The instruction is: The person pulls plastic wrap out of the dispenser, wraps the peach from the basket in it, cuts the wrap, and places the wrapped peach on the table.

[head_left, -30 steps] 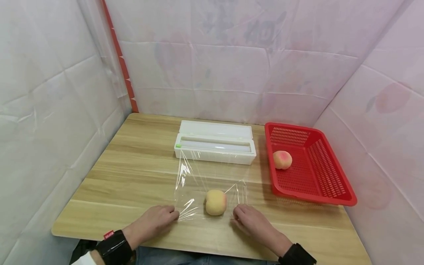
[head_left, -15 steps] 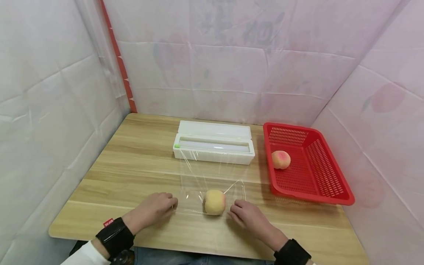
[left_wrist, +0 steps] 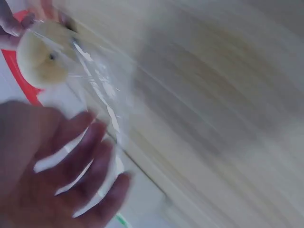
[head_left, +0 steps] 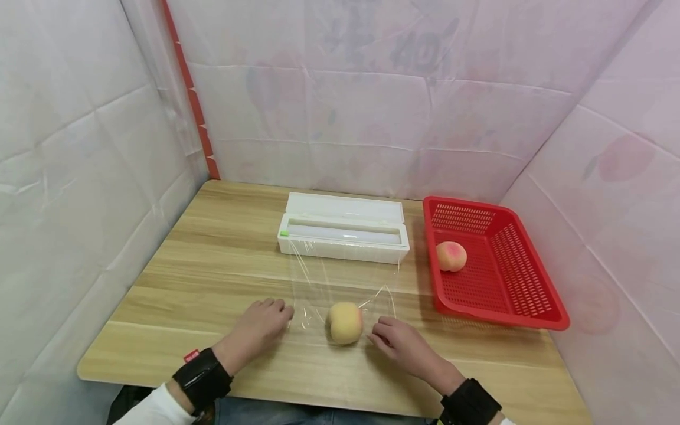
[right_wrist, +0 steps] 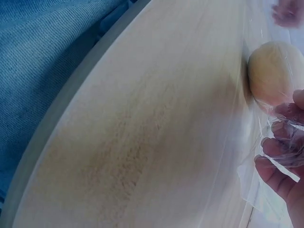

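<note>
A yellow-pink peach sits on the wooden table, with clear plastic wrap lying about it. The wrap stretches toward me from a white dispenser box whose lid stands up. My left hand is at the wrap's left edge; its fingers are spread and blurred in the left wrist view, pinching nothing visible. Right of the peach, my right hand has bent fingers, and film is bunched over and between its fingers and thumb in the right wrist view.
A red plastic basket stands at the right with another peach inside. White sheet walls close off the back and sides. The table's front edge runs close to my lap.
My left hand has let go of the wrap's left corner and moved forward and slightly right. That side of the wrap has slackened inward. The right hand has shifted only slightly.
</note>
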